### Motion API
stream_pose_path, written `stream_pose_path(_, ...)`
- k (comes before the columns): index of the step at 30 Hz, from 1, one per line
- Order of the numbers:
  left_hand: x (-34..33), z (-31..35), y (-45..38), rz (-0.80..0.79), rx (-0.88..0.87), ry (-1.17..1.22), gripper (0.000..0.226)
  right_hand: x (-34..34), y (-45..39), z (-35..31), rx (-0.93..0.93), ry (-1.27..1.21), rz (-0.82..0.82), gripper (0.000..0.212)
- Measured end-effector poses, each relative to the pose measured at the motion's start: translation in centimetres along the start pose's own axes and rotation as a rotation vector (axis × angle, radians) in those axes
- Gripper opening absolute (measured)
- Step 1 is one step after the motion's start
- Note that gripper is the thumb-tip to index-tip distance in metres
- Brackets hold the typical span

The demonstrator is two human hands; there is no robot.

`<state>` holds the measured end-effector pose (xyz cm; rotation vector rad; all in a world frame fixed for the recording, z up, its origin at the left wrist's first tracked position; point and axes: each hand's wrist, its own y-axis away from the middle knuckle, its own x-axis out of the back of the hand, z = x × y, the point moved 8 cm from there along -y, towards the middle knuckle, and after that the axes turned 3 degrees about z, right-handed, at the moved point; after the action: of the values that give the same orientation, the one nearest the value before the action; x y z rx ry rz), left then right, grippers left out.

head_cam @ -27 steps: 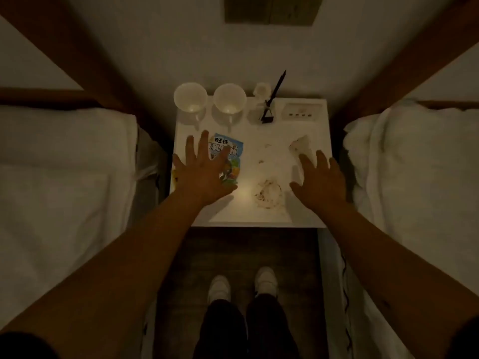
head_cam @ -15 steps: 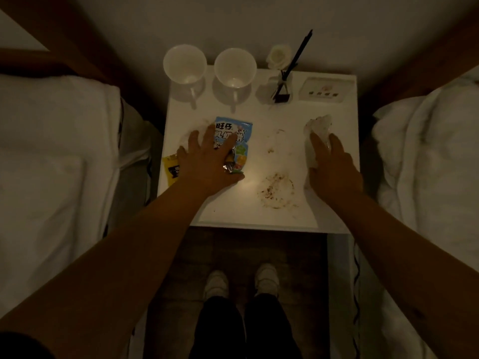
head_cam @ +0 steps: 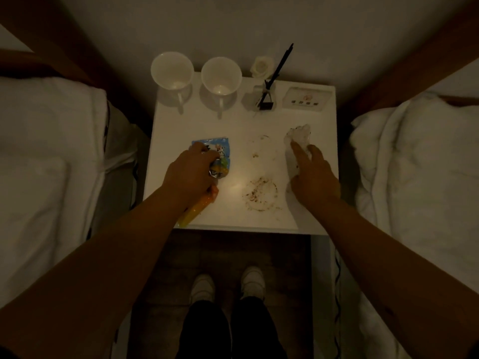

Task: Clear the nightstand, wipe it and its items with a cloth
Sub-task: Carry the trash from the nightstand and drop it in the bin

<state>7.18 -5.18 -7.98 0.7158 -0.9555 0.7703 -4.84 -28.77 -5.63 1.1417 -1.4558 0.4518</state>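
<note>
Between two white beds (head_cam: 46, 151), under dim light: a white table (head_cam: 259, 125) crowded with litter and room items.

At far left along the back edge, two empty mugs (head_cam: 172, 71), handles toward the front, probably set there as room stock and not yet cleared. Below them, left hand (head_cam: 190, 174) curled over a blue snack packet (head_cam: 220, 149), fingers bunching its foil, likely gathering it as rubbish. Under the wrist, a yellow wrapper (head_cam: 194, 209) jutting to the front edge; held or merely pinned beneath, cannot tell.

At centre, two brown ring stains (head_cam: 260, 194), the fainter one farther back, apart from both hands and unwiped. No cloth clearly seen; judged an early stage, clearing before wiping.

Behind the stains, a white rose (head_cam: 261, 67) and a black pen (head_cam: 281, 64) standing in a small holder (head_cam: 261, 98), kept at the back out of the way.

Farther right, a white control panel (head_cam: 307, 98) against the wall. In front of it, a crumpled tissue (head_cam: 298, 137), right hand (head_cam: 315, 177) laid on its near end, fingers mostly straight and slightly spread, thumb side hidden; seemingly about to close on it. Full grip not shown.
</note>
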Motion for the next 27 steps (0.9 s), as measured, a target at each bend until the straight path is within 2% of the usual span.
stream_pose_path(5,2.6,0.6,1.1,0.051,0.011,0.117,0.036,1.2,2.3,-2.7,0.062,-0.035,0.0,0.078)
stream_pose_path(14,14.6,0.4,6.8,0.228,0.097,0.244,0.041,6.5,9.0,-13.5,0.255,-0.06,0.017,0.083)
stream_pose_path(17,18.6,-1.0,11.5,0.255,0.205,0.247,0.043,8.8,12.0,-18.0,0.343,-0.07,0.006,0.083)
stream_pose_path(21,23.9,-2.7,19.9,0.388,0.411,0.269,0.034,11.2,16.4,-24.3,0.502,-0.065,-0.041,0.084)
stream_pose_path(27,30.3,-3.6,34.4,0.558,0.629,0.193,0.047,13.6,26.4,-34.1,0.867,-0.064,-0.103,0.084)
